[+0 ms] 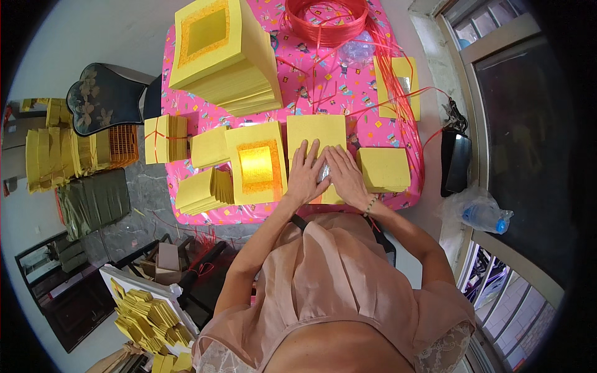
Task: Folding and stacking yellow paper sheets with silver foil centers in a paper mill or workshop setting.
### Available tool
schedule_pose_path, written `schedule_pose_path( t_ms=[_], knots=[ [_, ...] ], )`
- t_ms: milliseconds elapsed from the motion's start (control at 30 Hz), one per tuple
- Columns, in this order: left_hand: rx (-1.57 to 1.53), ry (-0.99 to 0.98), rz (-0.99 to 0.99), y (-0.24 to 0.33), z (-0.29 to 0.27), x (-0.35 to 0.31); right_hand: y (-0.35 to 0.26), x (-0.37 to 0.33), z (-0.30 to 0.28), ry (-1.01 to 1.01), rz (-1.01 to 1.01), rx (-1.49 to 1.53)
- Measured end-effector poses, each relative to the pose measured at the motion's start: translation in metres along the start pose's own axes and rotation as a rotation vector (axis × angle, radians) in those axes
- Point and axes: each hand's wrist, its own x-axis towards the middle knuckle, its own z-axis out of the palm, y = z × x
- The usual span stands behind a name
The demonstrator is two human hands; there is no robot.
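Observation:
My left hand [305,174] and my right hand [346,178] lie flat, side by side, on a yellow paper sheet [317,128] near the table's front edge. Their fingers are stretched out and point away from me. Between the hands shows a bit of silver patch [324,172]; the rest of it is covered. Left of my left hand lies yellow paper with a gold foil square and orange border [256,168]. A low stack of plain yellow paper [384,168] is beside my right hand. Whether the sheet under my hands tops a stack I cannot tell.
A tall yellow paper stack [264,81] stands at the far left of the pink patterned table cover [305,81]. Red plastic string [326,28] lies coiled at the back, strands trailing right. A tied paper bundle [165,138] and a fanned stack [202,191] sit at left.

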Motion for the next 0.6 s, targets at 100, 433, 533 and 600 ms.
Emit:
schedule_pose_path(
  t_ms=[100, 433, 533, 600],
  knots=[
    [0.007, 0.000, -0.001, -0.001, 0.001, 0.001, 0.001, 0.001, 0.002, -0.004, -0.009, -0.002],
    [-0.017, 0.002, 0.002, -0.001, 0.004, 0.001, 0.008, -0.007, 0.013, -0.007, -0.018, 0.017],
    [-0.009, 0.002, -0.004, 0.000, 0.002, 0.000, 0.010, -0.008, 0.012, -0.015, -0.038, 0.037],
    [-0.014, -0.002, -0.009, 0.000, 0.002, 0.000, 0.009, -0.008, 0.009, -0.058, -0.021, 0.074]
  ],
)
